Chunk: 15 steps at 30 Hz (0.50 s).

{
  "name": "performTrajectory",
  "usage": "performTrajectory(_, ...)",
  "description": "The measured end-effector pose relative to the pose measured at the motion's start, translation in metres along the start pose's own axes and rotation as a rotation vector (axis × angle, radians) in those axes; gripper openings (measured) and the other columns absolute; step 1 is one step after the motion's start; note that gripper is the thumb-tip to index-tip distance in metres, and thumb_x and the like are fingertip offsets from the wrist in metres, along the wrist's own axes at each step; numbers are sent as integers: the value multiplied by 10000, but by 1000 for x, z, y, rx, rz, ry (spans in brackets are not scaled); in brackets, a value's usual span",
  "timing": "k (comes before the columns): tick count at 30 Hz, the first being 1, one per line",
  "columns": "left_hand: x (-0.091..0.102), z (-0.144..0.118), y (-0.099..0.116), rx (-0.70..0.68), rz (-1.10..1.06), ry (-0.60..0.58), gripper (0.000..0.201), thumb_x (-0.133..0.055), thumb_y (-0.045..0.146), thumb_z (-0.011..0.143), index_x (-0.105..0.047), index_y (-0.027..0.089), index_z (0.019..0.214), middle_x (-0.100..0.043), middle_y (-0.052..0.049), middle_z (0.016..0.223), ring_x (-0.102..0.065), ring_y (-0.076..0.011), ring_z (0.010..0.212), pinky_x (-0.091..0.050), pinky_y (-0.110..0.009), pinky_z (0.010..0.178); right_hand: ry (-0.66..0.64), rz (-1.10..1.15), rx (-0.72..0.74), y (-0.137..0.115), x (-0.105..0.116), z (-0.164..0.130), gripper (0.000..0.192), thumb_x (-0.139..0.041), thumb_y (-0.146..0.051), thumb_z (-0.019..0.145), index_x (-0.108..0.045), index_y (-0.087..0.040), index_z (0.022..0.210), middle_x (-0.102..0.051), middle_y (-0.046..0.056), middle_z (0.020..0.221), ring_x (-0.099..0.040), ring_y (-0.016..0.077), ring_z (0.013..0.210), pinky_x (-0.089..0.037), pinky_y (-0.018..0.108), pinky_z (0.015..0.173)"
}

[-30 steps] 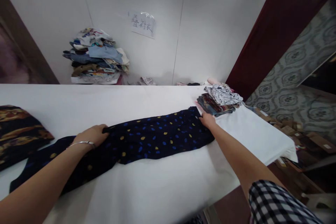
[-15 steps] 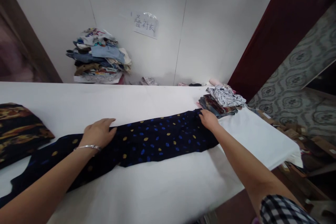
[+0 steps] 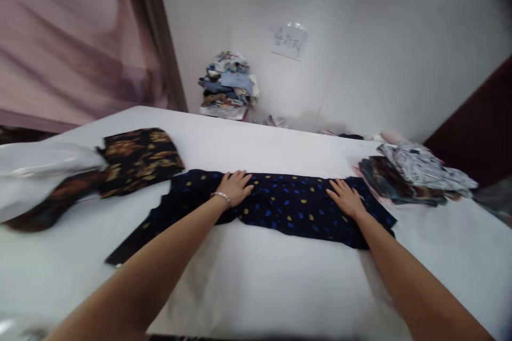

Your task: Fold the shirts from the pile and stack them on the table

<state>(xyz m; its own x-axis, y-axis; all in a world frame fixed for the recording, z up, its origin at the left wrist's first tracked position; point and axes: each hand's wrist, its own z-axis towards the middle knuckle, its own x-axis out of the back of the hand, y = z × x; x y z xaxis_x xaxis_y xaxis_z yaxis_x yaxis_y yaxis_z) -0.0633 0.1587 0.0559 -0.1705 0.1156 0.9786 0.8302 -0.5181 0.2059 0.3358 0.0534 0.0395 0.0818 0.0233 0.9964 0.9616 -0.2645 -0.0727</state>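
Observation:
A dark navy shirt (image 3: 288,205) with blue and yellow spots lies in a long folded strip across the white table. My left hand (image 3: 235,187) rests flat on its upper left part, fingers stretched out, a silver bracelet on the wrist. On the right part of the shirt lies my right hand (image 3: 347,198), palm down with the fingers spread. A dark sleeve-like piece reaches from the shirt's left end toward the near left. Neither hand grips the cloth.
Left of the shirt lies a black and brown patterned garment (image 3: 140,160), beside a clear plastic bag (image 3: 44,170). Folded clothes (image 3: 424,173) are stacked at the right. Behind the table (image 3: 256,144) stands a tall clothes pile (image 3: 230,85) below a paper sign (image 3: 290,41) on the wall.
The view has swung left. My right hand has left its hold at the shirt's right end and now lies flat on the cloth. My left hand has settled flat too.

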Motion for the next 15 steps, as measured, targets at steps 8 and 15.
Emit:
performTrajectory(8,1,-9,1,13,-38,8,583,-278,505,928,-412,199,1406,-322,-111,1531,-225,-277,1422,-133,-513,1143,118,-35,52,-50,14,-2,551,-304,-489,934,-442,-238,1404,-248,98,1557,-165,299,1445,-196,587,1116)
performTrajectory(15,11,-21,16,53,-32,126,506,-400,500,900,-521,257,1327,-371,-50,1512,-241,-271,1414,-46,-416,1180,78,84,510,-157,-17,-57,633,-290,-576,927,-392,-216,1439,-269,80,1548,-215,255,1436,-195,519,1142)
